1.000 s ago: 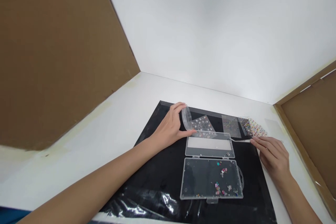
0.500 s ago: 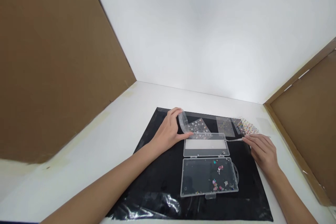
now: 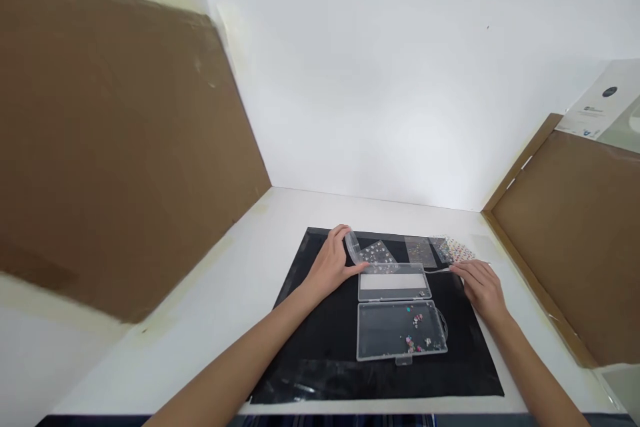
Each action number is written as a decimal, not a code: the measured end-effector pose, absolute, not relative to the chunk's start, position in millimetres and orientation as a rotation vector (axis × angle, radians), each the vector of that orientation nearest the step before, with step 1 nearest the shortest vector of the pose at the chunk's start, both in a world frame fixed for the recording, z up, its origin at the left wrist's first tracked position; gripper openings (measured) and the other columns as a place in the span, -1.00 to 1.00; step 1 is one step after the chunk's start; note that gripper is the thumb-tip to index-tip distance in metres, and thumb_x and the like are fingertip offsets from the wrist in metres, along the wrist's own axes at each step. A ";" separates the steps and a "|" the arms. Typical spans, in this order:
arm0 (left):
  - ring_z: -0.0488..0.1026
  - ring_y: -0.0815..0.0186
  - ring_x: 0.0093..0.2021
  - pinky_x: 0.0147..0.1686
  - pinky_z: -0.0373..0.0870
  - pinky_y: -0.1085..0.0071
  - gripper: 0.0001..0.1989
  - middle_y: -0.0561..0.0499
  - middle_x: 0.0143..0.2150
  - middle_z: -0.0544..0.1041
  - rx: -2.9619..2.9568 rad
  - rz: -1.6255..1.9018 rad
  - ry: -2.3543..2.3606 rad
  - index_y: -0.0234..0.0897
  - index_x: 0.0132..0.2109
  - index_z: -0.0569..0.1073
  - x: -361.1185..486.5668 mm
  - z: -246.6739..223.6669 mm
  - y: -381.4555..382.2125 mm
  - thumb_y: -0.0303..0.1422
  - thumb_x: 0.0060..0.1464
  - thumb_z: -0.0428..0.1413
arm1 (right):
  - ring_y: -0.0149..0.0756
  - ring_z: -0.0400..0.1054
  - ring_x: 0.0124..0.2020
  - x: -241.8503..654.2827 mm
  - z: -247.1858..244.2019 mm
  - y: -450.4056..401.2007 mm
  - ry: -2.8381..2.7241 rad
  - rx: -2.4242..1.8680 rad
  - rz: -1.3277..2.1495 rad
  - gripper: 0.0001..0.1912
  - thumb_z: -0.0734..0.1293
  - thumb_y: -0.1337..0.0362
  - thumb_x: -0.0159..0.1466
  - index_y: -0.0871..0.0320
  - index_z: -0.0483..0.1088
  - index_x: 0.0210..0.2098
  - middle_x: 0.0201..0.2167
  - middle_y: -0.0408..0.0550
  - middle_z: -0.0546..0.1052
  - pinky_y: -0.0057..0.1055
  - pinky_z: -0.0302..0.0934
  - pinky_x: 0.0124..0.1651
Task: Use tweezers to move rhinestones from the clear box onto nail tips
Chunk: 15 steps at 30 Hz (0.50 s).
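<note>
Fingers of my left hand (image 3: 331, 259) grip the rim of a clear round plastic lid or dish (image 3: 353, 247), which stands tilted on edge. That thumb reaches to the upper left corner of an open clear plastic case (image 3: 367, 340). Small colourful flower-like bits (image 3: 411, 343) are scattered in the case's near half, mostly to the right; a white strip (image 3: 393, 281) shows in the far half. Thin metal tweezers (image 3: 439, 271) are pinched in my right hand (image 3: 480, 287), their tips at the case's upper right edge.
A clear sheet with pale small designs (image 3: 379, 252) lies behind the case. Further right are another clear sheet (image 3: 420, 251) and a sheet of coloured dots (image 3: 456, 250). All this is on a black mat (image 3: 320, 353), with brown cardboard panels (image 3: 125, 147) at both sides.
My head view has shifted, so more of the table's front edge and right panel shows. Both hands keep their holds, the tweezers staying by the case's upper right edge.
</note>
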<state>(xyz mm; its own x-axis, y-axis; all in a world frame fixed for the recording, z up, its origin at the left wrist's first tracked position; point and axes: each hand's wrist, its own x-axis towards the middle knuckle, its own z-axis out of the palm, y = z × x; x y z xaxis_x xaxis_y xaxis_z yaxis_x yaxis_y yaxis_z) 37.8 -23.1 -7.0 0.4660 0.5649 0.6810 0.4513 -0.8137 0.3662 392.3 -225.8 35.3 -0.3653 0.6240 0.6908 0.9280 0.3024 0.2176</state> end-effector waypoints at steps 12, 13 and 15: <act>0.44 -0.22 0.31 0.25 0.48 -0.13 -0.07 -0.39 0.24 0.38 2.619 1.328 0.903 -0.31 0.35 0.06 40.1 -7.8 -23.3 -0.20 0.05 0.43 | -0.29 0.57 -0.09 393.6 37.5 -232.8 -2.126 -1.347 -0.868 -0.49 0.19 0.54 0.37 0.01 0.48 0.19 -0.13 -0.08 0.69 -0.26 0.39 0.02; 0.44 -0.21 0.31 0.25 0.48 -0.11 -0.08 -0.39 0.23 0.39 2.615 1.339 0.897 -0.32 0.34 0.07 40.1 -8.0 -23.2 -0.20 0.05 0.43 | -0.29 0.57 -0.10 395.3 37.7 -234.0 -2.112 -1.346 -0.879 -0.49 0.19 0.54 0.37 0.02 0.48 0.18 -0.15 -0.08 0.69 -0.27 0.39 0.01; 0.45 -0.21 0.31 0.25 0.48 -0.10 -0.10 -0.38 0.22 0.40 2.610 1.344 0.892 -0.32 0.34 0.08 40.3 -8.2 -23.1 -0.19 0.05 0.42 | -0.28 0.58 -0.12 398.0 37.4 -235.6 -2.087 -1.347 -0.895 -0.49 0.19 0.54 0.38 0.03 0.48 0.19 -0.16 -0.07 0.69 -0.26 0.39 0.00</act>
<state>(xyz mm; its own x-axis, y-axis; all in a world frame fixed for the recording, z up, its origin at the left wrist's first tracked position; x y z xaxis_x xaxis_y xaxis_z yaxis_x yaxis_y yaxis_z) 40.3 -23.1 -8.2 0.4480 0.5260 0.7229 0.4618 -0.8285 0.3167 398.0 -235.6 37.4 -0.3886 0.5942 0.7042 0.9198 0.2959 0.2579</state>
